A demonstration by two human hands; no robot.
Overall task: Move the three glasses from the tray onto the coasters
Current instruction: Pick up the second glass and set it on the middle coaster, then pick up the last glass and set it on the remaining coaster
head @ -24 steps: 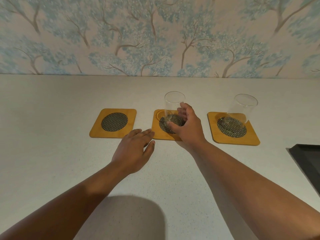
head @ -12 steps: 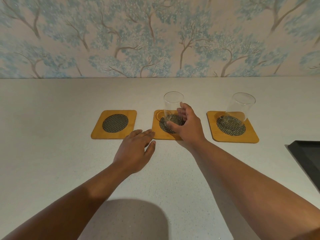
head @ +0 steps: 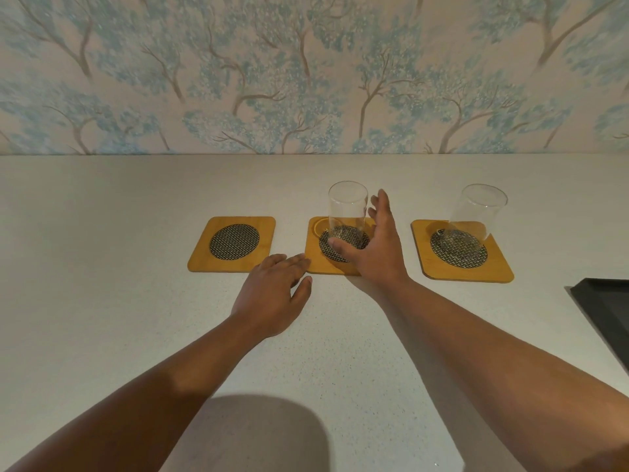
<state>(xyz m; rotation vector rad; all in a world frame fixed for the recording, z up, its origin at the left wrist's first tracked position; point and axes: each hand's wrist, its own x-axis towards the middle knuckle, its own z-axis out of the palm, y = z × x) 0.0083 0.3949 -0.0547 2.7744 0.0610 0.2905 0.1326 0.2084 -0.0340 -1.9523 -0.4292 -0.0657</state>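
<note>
Three square wooden coasters with dark woven centres lie in a row on the white counter. The left coaster [head: 232, 244] is bare. A clear glass [head: 347, 209] stands upright on the middle coaster [head: 315, 260]. My right hand [head: 374, 247] is beside that glass with its fingers spread apart, thumb in front of the base, no grip on it. A second clear glass [head: 476, 216] stands on the right coaster [head: 463, 264]. My left hand [head: 272, 291] rests flat on the counter, fingertips at the middle coaster's near left corner. No third glass shows.
A corner of the black tray [head: 602, 301] shows at the right edge. The counter [head: 102, 318] ends at a wall with blue tree wallpaper [head: 306, 80] behind the coasters. My head's shadow falls on the near counter.
My right hand has let go of the middle glass and spread its fingers. The glass stays upright on the middle coaster. My left hand has not moved.
</note>
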